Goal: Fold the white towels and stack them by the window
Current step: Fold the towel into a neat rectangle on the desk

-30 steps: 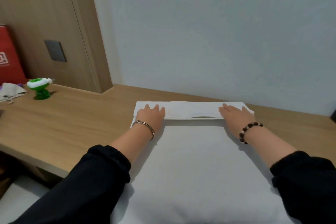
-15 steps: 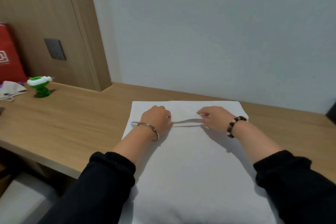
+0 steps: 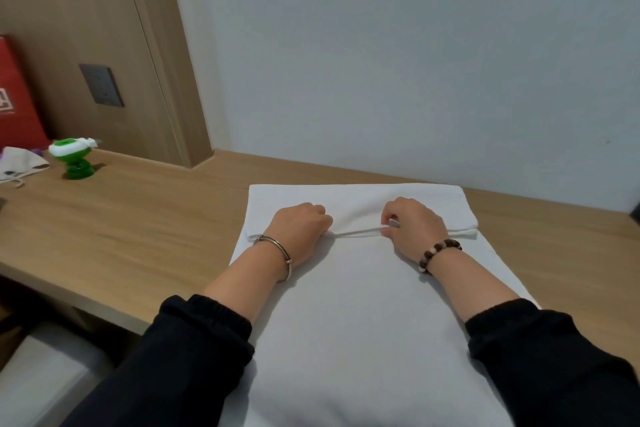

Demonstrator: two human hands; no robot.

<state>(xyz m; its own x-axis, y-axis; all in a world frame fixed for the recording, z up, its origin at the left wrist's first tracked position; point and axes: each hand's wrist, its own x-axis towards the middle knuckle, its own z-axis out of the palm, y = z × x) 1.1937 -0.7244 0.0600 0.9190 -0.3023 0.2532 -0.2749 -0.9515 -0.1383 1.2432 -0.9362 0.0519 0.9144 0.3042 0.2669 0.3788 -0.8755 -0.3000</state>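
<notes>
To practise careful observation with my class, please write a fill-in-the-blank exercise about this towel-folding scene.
The towel on the wooden table is ____.
The beaded bracelet sits on the ____ wrist.
The metal bangle sits on the ____ wrist.
The small gadget near the red bag is white and ____.
Answers: white; right; left; green.

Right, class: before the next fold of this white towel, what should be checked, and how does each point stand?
1. Left hand grip on the folded edge: ok, fingers curled at it.
2. Right hand grip: ok, pinching the same edge.
3. White towel flat on the wooden table: ok where visible.
4. Green gadget clear of the towel: ok, far left.
5. Stacking spot by the window: cannot tell, no window in view.
</notes>
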